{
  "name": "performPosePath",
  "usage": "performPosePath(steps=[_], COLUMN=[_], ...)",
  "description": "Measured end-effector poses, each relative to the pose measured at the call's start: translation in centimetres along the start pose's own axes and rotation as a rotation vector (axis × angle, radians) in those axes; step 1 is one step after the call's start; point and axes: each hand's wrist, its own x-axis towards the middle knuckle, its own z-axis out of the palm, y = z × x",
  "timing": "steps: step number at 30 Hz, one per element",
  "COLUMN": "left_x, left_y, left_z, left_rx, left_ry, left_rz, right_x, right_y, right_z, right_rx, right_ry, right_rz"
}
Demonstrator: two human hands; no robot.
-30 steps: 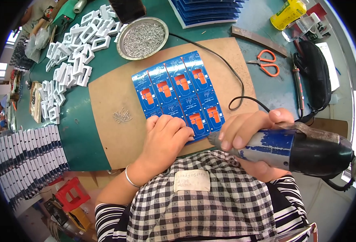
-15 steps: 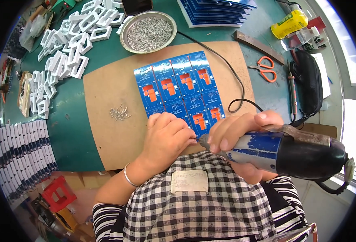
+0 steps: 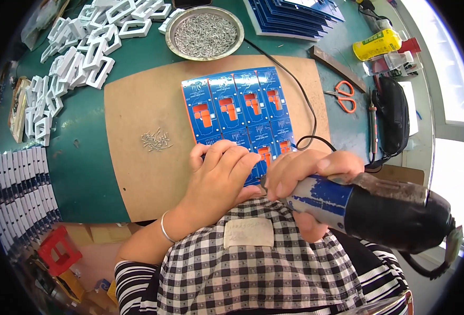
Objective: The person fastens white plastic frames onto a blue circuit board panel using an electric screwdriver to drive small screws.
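A blue circuit-board panel with orange parts showing through its cut-outs lies on a brown board in front of me. Across its near left part rests my left hand, thumb and forefinger spread apart, with nothing visible between them. My right hand is wrapped round a worn blue, silver and black electric screwdriver, held nearly level. Its tip points left, close to the panel's near edge; my fingers partly cover it. Left of the panel lies a small pile of screws.
A metal bowl of screws stands behind the panel. White plastic frames heap at the far left; blue boards stack at the back. Orange-handled scissors, a metal bar, a soldering iron and a black pouch lie right. A black cable crosses the brown board.
My left thumb and forefinger have spread apart near the screwdriver's tip. The screwdriver has shifted slightly left and down in view. The whole view has shifted a little.
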Motion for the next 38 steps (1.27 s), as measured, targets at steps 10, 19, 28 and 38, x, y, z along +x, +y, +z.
performPosePath(steps=[10,19,28,38], left_x=[0.3,-0.7,0.2,-0.6], left_y=[0.6,-6.2,-6.3,-5.3], left_z=[-0.4,-6.8,-7.0,-6.6], left_rx=[-0.042,0.399,0.469,0.334], left_ry=[-0.011,0.177,0.084,0.122], left_rz=[-0.011,-0.204,-0.187,-0.242], right_x=[0.1,-0.6,-1.7,-1.6], right_y=[2.7,0.6,0.3,0.0], right_z=[-2.7,-4.1,-3.4,-3.4], right_rx=[0.376,0.226,0.304,0.325], right_ry=[0.465,0.511,0.447,0.385], right_rz=[0.167,-0.050,0.023,0.043])
